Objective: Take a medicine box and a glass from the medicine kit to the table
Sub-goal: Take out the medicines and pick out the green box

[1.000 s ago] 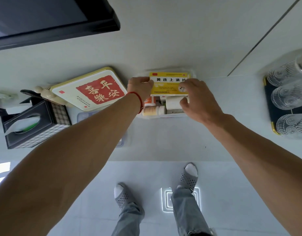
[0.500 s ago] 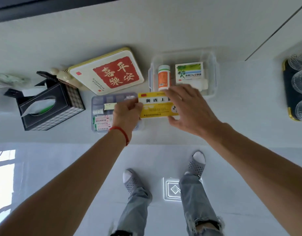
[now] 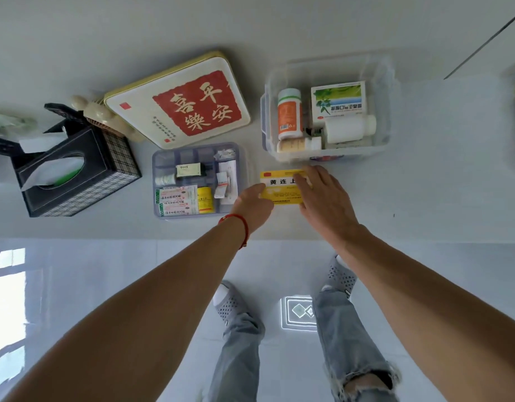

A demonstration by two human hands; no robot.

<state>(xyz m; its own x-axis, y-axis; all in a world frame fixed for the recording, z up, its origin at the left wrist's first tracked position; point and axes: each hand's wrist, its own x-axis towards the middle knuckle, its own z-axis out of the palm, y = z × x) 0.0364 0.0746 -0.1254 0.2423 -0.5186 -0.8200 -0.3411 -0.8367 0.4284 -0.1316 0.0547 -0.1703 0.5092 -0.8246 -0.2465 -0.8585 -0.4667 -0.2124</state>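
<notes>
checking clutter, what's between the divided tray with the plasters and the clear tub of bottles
In the head view, bare white counter separates the divided tray from the clear tub. Just below that gap, the yellow medicine box sits on the counter, held by the left hand and right hand.

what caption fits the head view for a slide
Both hands hold a yellow medicine box beside the open clear medicine kit.
</notes>
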